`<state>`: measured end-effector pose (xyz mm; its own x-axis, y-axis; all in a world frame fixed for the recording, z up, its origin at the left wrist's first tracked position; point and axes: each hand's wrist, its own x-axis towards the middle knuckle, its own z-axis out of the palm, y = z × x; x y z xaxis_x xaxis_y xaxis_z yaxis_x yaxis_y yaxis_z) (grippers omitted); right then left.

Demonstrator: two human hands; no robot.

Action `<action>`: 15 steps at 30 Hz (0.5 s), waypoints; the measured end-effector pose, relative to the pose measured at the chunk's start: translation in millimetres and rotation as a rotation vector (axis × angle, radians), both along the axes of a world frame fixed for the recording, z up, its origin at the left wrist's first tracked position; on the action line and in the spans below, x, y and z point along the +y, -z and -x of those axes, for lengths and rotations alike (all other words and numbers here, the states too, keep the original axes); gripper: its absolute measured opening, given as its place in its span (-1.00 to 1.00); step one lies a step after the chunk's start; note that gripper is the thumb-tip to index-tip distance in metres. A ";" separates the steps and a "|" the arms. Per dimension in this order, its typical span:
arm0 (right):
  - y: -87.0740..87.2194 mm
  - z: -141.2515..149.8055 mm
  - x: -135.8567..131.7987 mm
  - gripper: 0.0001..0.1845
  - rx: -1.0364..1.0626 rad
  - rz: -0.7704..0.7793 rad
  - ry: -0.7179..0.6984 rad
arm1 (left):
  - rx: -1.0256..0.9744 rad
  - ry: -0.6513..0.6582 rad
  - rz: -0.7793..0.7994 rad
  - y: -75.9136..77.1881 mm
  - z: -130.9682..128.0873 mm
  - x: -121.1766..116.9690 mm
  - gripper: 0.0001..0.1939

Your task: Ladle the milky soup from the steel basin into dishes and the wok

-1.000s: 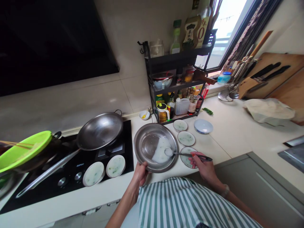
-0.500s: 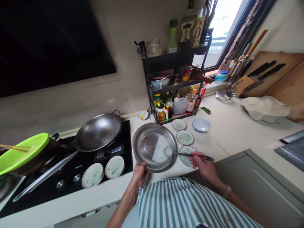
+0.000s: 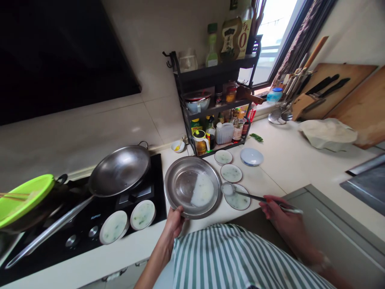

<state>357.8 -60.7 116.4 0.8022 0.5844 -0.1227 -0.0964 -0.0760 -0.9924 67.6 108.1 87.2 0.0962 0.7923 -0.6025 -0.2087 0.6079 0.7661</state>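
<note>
Gripping the ladle (image 3: 250,196) with curled right fingers (image 3: 269,204), left fingers (image 3: 178,212) pinching the metal basin's (image 3: 181,182) rim

The round steel basin (image 3: 177,178) sits near the front edge of the counter (image 3: 288,160), white liquid (image 3: 203,190) pooled to its right. The metal spoon (image 3: 251,196), head whitish, overlaps the left rim of a bowl (image 3: 240,202) of green-flecked white liquid near that edge; its handle slants beyond.

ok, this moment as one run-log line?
left hand: grips steel basin by rim | right hand: holds ladle at rim of nearest counter bowl | white liquid: pooled basin-right
</note>
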 end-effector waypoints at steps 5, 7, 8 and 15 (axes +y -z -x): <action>-3.7 -0.4 -23.8 -0.66 -0.118 0.109 -0.018 | 0.019 -0.015 0.027 -0.9 0.4 0.1 -0.73; -8.7 2.7 -31.1 -0.69 -0.197 0.124 -0.039 | 0.019 -0.020 0.027 -0.2 0.6 0.1 -0.74; -12.0 4.6 -34.1 -0.71 -0.241 0.118 -0.048 | 0.018 -0.019 0.022 0.3 0.8 0.1 -0.74; -28.4 11.4 -43.7 -0.82 -0.483 0.041 -0.094 | 0.028 -0.018 0.029 -0.2 0.5 -0.7 -0.74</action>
<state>346.4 -104.4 144.8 0.7172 0.6593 0.2257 0.3830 -0.1023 -0.9181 67.1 107.4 87.4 0.0654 0.7759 -0.6274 -0.1984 0.6263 0.7539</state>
